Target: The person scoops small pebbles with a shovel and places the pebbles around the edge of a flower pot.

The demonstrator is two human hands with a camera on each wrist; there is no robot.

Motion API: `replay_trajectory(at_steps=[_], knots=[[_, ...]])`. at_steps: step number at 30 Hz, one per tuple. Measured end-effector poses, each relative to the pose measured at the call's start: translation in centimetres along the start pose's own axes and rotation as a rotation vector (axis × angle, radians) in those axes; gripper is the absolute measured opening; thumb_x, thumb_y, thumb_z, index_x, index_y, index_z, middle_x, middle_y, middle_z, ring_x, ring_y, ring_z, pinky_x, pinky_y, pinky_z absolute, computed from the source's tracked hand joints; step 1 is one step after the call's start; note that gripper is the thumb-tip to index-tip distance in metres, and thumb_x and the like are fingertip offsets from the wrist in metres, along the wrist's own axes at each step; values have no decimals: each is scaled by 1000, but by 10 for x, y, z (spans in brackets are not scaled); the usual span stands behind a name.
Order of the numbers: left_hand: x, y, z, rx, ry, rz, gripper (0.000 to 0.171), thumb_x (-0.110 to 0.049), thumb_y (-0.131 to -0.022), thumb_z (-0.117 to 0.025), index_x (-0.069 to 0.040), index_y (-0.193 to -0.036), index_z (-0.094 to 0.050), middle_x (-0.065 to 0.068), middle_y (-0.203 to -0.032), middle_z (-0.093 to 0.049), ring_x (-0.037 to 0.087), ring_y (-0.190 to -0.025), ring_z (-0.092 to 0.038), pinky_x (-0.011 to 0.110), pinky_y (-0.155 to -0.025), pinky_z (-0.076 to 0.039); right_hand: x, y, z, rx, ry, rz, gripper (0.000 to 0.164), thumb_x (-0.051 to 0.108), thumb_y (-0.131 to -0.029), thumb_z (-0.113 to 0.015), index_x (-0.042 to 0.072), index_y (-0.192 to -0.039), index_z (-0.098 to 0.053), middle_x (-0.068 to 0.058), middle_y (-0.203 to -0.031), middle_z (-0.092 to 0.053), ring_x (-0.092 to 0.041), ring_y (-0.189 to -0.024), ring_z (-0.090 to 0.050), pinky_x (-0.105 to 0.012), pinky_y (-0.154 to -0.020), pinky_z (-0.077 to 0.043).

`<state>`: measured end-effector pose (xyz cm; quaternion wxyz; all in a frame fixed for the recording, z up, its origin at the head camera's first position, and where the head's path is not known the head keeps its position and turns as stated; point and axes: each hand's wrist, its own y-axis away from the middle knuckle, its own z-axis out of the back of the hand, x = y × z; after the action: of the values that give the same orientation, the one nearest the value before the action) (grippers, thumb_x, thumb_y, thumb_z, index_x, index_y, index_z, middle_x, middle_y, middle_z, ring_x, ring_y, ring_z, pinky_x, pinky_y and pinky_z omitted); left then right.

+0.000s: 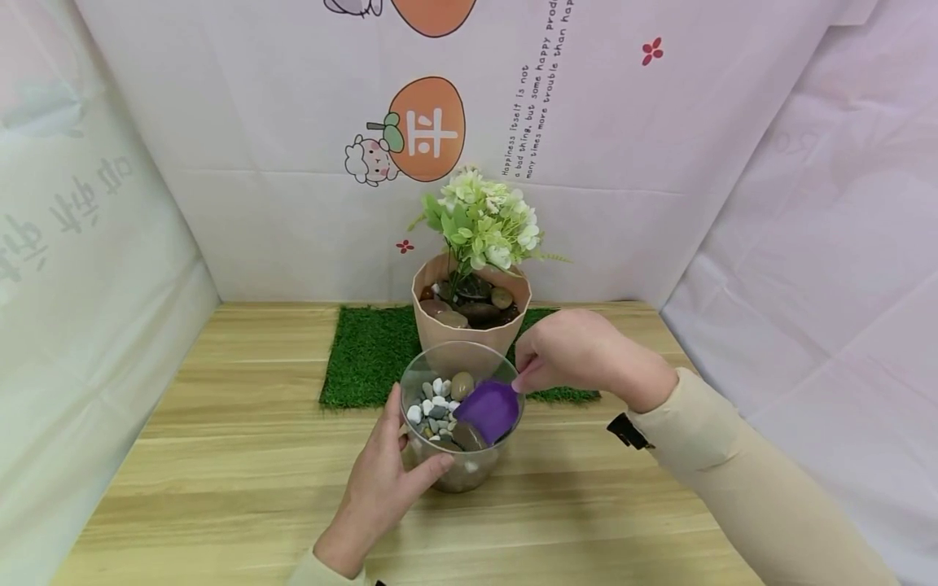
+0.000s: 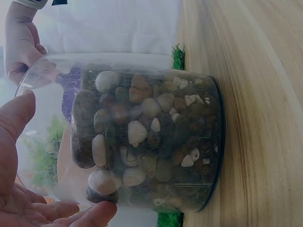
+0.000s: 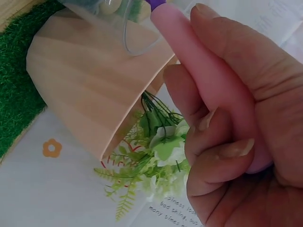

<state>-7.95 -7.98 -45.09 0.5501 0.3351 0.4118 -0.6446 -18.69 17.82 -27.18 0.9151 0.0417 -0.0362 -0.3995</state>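
In the head view a clear container (image 1: 462, 480) holds many stones (image 1: 440, 411), white, grey and brown. My left hand (image 1: 388, 472) grips its left and near side, thumb at the front rim and fingers round the left wall. My right hand (image 1: 579, 358) holds a small shovel by its pink handle (image 3: 203, 61), fingers curled round it in the right wrist view. The purple shovel blade (image 1: 489, 411) dips inside the container on the right, over the stones. Through the clear wall, the left wrist view shows layers of stones, larger ones on top.
Just behind the container stands a peach flowerpot (image 1: 469, 346) with white-green flowers (image 1: 487, 220) and large stones. It rests on a green turf mat (image 1: 366, 358) on the wooden table (image 1: 242, 456). White printed cloth (image 1: 278, 163) hangs at the back and both sides.
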Motion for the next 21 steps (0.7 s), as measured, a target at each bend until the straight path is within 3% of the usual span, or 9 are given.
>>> replay_trajectory(at_steps=[9, 21], knots=[[0, 0, 0, 0, -6, 0, 123, -57, -85, -82, -11, -169, -5, 20, -171, -23, 36, -149, -44, 44, -114, -51, -14, -2, -6, 14, -111, 23, 16, 45, -85, -86, 35, -78, -75, 24, -75, -66, 2, -67, -58, -26, -65, -55], [-1, 0, 0, -3, 0, -2, 122, -54, -86, -83, -9, -169, -6, 20, -171, -22, 37, -147, -45, 44, -113, -51, -26, -5, -12, 63, -218, -20, 14, 46, -87, -84, 35, -81, -77, 23, -75, -68, -3, -67, -60, -27, -65, -54]])
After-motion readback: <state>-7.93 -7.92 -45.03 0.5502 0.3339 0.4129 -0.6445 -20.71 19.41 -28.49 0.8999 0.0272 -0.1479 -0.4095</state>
